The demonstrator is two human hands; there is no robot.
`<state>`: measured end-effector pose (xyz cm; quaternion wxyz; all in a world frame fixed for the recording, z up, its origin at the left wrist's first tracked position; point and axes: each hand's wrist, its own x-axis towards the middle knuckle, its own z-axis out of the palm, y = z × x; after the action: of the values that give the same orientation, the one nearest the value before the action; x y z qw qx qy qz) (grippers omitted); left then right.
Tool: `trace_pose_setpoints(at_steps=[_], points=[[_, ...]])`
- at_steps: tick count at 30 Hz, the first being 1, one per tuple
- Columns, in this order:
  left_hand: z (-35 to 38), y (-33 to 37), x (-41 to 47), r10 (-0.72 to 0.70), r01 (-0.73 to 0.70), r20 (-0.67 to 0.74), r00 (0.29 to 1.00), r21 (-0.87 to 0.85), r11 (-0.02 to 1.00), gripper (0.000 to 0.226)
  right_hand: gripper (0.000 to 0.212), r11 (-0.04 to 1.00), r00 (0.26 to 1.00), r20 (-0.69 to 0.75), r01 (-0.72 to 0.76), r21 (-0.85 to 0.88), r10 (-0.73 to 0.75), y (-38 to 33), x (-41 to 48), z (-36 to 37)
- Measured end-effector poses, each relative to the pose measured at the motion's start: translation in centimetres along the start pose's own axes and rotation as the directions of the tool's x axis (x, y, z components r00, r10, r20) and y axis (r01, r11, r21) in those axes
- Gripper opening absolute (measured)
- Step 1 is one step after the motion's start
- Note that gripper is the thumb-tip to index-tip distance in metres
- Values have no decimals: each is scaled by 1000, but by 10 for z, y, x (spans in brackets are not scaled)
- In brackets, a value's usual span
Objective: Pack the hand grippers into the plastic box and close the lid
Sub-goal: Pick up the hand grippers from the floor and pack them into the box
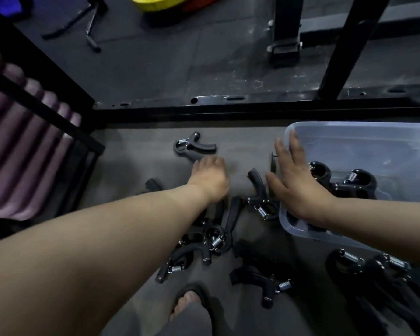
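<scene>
A person's left hand (pixel 210 177), fingers curled, whether grasping cannot be told, meets a gripper (pixel 193 147) just beyond it on the floor, while the right hand (pixel 298 183), fingers spread and empty, hovers over the box (pixel 374 141) rim, a pile (pixel 216 238) between the arms.

The left hand (pixel 210 177) shows only its back; its fingers curl under, out of sight, so whether they hold anything cannot be told. The left forearm (pixel 107 238) covers part of the pile (pixel 211 238) and most of a lone gripper (pixel 152 184). The right hand (pixel 294 180) hides a stretch of the box (pixel 349 132) wall and much of a dark piece (pixel 273 163), perhaps another gripper. The box runs off the right edge. The corner grippers (pixel 383 265) are blurred and run off the frame. A yellow thing (pixel 160 2) is cut by the top edge.
</scene>
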<state>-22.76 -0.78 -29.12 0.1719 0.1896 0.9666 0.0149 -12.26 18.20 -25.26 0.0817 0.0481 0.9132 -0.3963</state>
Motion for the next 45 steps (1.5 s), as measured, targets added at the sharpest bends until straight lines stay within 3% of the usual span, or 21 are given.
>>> trace_pose_setpoints(at_steps=[4,10,12,13,15,20,24,26,29,32,35,37,39,40,42,45], points=[[-2,-22,21,-134,135,193,972,10,991,41,76,1000,1000,-20,12,14,-12,1,1,2],[-20,-45,68,-165,158,360,918,47,986,23,78,997,1000,-19,17,78,-15,6,3,4],[-12,-54,80,-205,211,306,929,17,977,23,78,997,999,-27,24,73,-22,7,3,6],[-10,-57,83,-140,98,287,948,157,983,27,78,997,999,-28,28,66,-26,8,3,6],[7,-62,81,-39,-24,246,968,249,968,33,79,998,1000,-14,29,64,-28,9,2,5],[20,-69,75,-51,22,205,977,145,989,39,80,997,999,-9,42,71,-42,11,3,6],[17,-73,64,83,-136,186,979,293,946,37,80,996,999,-11,39,74,-38,11,3,5],[17,-70,57,128,-156,110,986,315,936,33,80,997,1000,-4,32,72,-31,10,3,5],[10,-60,53,45,-42,-24,999,145,989,30,79,998,1000,-11,27,53,-27,10,3,5],[-5,-46,55,-200,170,-122,972,-219,961,27,80,998,999,24,29,57,-30,11,3,3],[-20,-35,59,-435,292,-153,887,-544,786,19,84,994,991,117,54,91,-64,13,2,-8],[-29,-29,58,-523,292,-82,849,-751,593,12,82,993,985,158,59,106,-76,15,-1,-16],[-40,-19,52,-573,257,3,819,-896,362,19,78,995,979,193,51,89,-68,15,-5,-23],[-47,-12,47,-581,234,16,814,-924,302,25,77,997,975,214,48,66,-62,15,-6,-26],[-61,3,37,-577,155,-58,815,-937,313,29,75,999,965,258,38,10,-40,13,-11,-31],[-82,28,20,-501,-65,-337,797,-873,483,25,65,999,955,294,-37,4,34,9,-12,-41]])
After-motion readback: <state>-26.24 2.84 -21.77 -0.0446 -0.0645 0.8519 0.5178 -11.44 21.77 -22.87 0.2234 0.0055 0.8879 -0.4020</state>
